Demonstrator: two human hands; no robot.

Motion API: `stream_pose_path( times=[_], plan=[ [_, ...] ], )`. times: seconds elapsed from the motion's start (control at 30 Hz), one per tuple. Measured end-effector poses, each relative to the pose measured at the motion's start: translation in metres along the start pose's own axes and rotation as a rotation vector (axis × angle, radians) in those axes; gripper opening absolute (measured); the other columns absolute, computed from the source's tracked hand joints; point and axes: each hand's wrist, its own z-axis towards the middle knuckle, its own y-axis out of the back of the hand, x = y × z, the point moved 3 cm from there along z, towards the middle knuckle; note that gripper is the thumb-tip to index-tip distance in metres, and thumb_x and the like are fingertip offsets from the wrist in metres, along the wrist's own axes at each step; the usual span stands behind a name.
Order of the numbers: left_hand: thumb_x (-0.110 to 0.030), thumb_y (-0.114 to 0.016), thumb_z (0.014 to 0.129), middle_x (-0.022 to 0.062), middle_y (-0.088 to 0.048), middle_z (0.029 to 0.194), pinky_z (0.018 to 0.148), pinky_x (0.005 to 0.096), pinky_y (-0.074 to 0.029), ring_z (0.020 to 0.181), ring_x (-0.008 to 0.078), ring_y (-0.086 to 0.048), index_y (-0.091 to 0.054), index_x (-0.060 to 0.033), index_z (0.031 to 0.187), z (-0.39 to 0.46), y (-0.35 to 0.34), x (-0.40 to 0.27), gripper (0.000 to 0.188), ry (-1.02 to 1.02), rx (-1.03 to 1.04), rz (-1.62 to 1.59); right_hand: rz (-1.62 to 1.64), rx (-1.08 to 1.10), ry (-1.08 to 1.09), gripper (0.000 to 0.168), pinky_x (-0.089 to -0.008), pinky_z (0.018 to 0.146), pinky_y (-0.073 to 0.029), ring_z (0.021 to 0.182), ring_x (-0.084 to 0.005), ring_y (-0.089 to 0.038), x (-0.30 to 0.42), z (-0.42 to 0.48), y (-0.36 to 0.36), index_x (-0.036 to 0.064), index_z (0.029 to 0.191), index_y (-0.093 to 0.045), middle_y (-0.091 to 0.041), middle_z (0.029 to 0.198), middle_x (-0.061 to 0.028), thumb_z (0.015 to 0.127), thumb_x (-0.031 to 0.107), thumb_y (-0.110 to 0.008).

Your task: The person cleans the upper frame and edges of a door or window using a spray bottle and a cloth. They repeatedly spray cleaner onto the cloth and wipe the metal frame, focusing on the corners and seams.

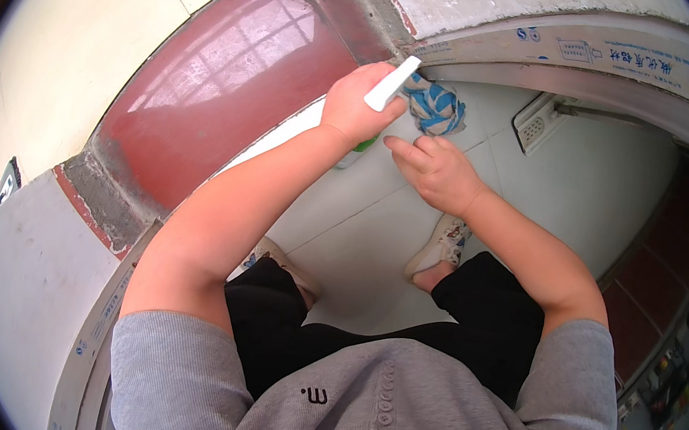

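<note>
My left hand [362, 102] is wrapped around a spray bottle with a white spray head [391, 84]. A bit of green and the clear lower part of the bottle [346, 162] show below the hand; the rest is hidden by my fingers. My right hand [434, 169] is just to the right, its index finger stretched towards the bottle and the other fingers curled. A crumpled blue-and-grey striped cloth [436, 107] appears right beyond the right hand's knuckles. Whether those fingers grip the cloth or it lies farther off cannot be made out.
A glossy red sill or threshold slab [218, 92] with grey, worn edges runs along the left. At upper right is a frame [580, 51] with printed protective film. A metal fitting with a perforated plate [534, 127] is beneath it. My patterned shoes [443, 245] stand on pale floor tiles [361, 236].
</note>
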Motion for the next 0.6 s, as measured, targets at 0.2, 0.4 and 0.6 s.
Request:
stream_pose_path(
  times=[0.2, 0.4, 0.6],
  plan=[
    [-0.024, -0.066, 0.073, 0.0109, -0.065, 0.096, 0.082, 0.0441, -0.051, 0.093, 0.0343, -0.062, -0.064, -0.0132, 0.098, -0.004, -0.006, -0.021, 0.028, -0.123, 0.097, 0.095, 0.118, 0.184, 0.087, 0.018, -0.0368, 0.071, -0.046, 0.083, -0.0202, -0.055, 0.002, 0.028, -0.004, 0.007, 0.099, -0.065, -0.059, 0.095, -0.0008, 0.082, 0.008, -0.062],
    [-0.02, -0.068, 0.073, 0.0091, -0.065, 0.093, 0.076, 0.0444, -0.053, 0.089, 0.0336, -0.063, -0.064, -0.0128, 0.097, 0.006, 0.009, -0.032, 0.025, -0.188, -0.044, 0.145, -0.111, 0.055, 0.148, 0.022, -0.0333, 0.068, -0.042, 0.09, -0.0153, -0.056, 0.006, 0.042, 0.033, 0.009, 0.103, -0.067, -0.06, 0.096, 0.0038, 0.082, 0.009, -0.063],
    [-0.022, -0.067, 0.075, 0.0092, -0.066, 0.094, 0.077, 0.0441, -0.053, 0.089, 0.0327, -0.064, -0.065, -0.0129, 0.095, 0.015, 0.029, -0.032, 0.022, -0.245, -0.077, 0.277, -0.386, -0.126, 0.122, 0.025, -0.0282, 0.066, -0.036, 0.091, -0.0095, -0.053, 0.012, 0.02, 0.063, 0.008, 0.103, -0.07, -0.058, 0.127, 0.0082, 0.078, 0.007, -0.066]
  ],
)
